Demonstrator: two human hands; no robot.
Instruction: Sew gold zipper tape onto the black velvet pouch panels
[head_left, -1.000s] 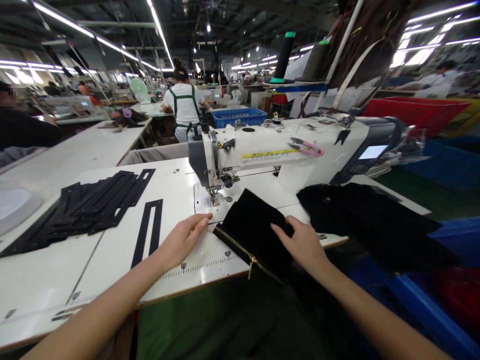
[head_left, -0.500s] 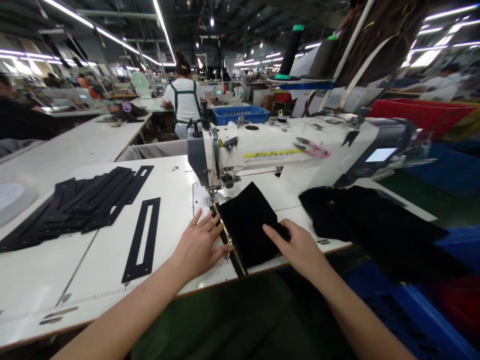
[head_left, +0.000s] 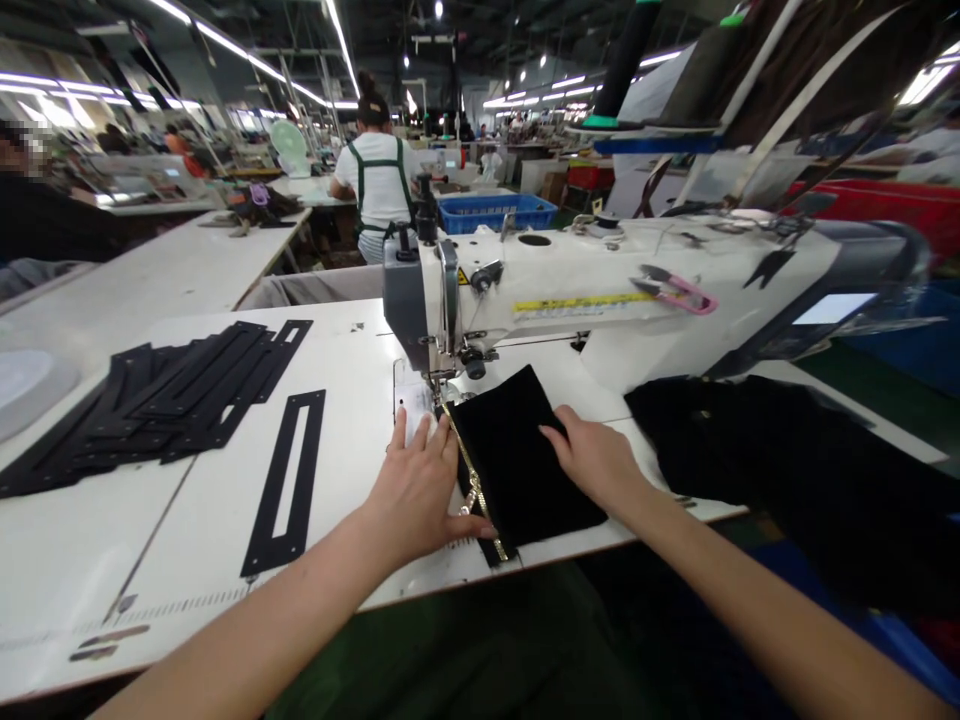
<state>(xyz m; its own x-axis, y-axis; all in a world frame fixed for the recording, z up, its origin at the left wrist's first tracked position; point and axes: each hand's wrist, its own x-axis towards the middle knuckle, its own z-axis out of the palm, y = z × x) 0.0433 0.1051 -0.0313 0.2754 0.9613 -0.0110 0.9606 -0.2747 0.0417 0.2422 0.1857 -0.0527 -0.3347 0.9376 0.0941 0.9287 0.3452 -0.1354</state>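
A black fabric piece (head_left: 514, 455) with a gold zipper (head_left: 472, 480) along its left edge lies on the white sewing table (head_left: 352, 400), its far end at the needle of the white sewing machine (head_left: 600, 290). My left hand (head_left: 420, 485) lies flat, fingers spread, beside the zipper edge with the thumb on it. On the fabric's right part my right hand (head_left: 592, 460) rests flat with fingers stretched out.
A black slotted strip (head_left: 285, 480) lies left of my hands, and a stack of similar black strips (head_left: 150, 400) sits further left. A heap of black fabric (head_left: 750, 450) lies right. Pink snips (head_left: 675, 290) rest on the machine. A person in a green apron (head_left: 375, 190) works ahead.
The fabric piece has been turned and slid up to the needle, zipper edge now pointing at the presser foot. Both hands moved forward with it and lie flat.
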